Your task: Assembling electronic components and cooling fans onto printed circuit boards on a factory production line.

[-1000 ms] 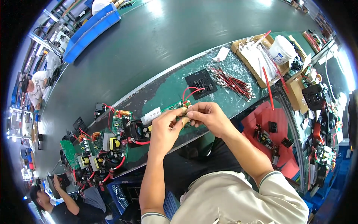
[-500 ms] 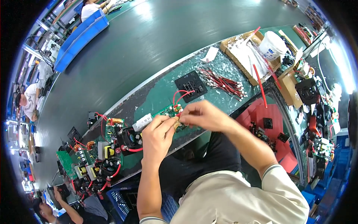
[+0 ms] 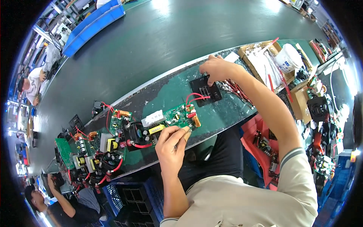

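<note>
A green circuit board [image 3: 174, 116], crowded with small parts, lies on the bench with a white block and a yellow part at its left end. My left hand [image 3: 171, 148] pinches its near edge, thumb and fingers pressed together. Two red wires [image 3: 194, 94] loop from the board's far right part to a square black panel [image 3: 205, 92]. Over that panel's far edge reaches my right hand [image 3: 219, 69], thumb and fingers apart and bent downward. Whether its fingertips touch the panel I cannot tell.
Right of the panel lies a bundle of red and black wires [image 3: 242, 94], partly under my right forearm. Beyond stand a cardboard box [image 3: 261, 68] and white bucket [image 3: 289, 58]. Several wired assemblies [image 3: 94, 155] crowd the left. A red bin [image 3: 257, 151] sits by my right side; co-workers are at left.
My right hand has left the circuit board and moved away from me to the black panel. My left hand stays at the board's near edge. The whole view has shifted slightly.
</note>
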Demonstrator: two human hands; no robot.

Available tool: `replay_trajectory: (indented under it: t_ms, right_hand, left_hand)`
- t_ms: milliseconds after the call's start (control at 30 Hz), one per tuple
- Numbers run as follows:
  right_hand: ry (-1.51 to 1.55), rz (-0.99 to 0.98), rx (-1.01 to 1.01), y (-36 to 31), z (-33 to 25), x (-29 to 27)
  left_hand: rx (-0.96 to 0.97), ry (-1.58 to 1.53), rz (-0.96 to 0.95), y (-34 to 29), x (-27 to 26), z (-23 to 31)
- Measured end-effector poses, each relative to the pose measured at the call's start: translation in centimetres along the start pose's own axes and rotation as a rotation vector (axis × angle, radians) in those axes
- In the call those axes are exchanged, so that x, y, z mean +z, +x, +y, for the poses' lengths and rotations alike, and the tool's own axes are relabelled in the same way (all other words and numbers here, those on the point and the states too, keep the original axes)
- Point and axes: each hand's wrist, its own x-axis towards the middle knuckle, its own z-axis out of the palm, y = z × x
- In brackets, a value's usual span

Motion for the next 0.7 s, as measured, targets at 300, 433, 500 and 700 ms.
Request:
replay_trajectory:
  t_ms: [300,433,500,700]
  right_hand:
    - [0.364,0.700,-0.006,-7.3,-4.0,2.1]
    - [0.640,0.771,0.165,-10.5,-4.7,8.1]
    - [0.563,0.817,0.122,-10.9,-4.8,9.4]
    - [0.615,0.558,0.069,-11.4,-4.4,8.4]
  left_hand:
    - [0.068,0.048,-0.090,1.0,0.6,-0.4]
    - [0.077,0.044,-0.224,2.2,1.2,0.1]
    - [0.114,0.088,-0.261,2.8,1.4,-0.2]
    - [0.100,0.106,-0.278,3.1,2.5,-0.6]
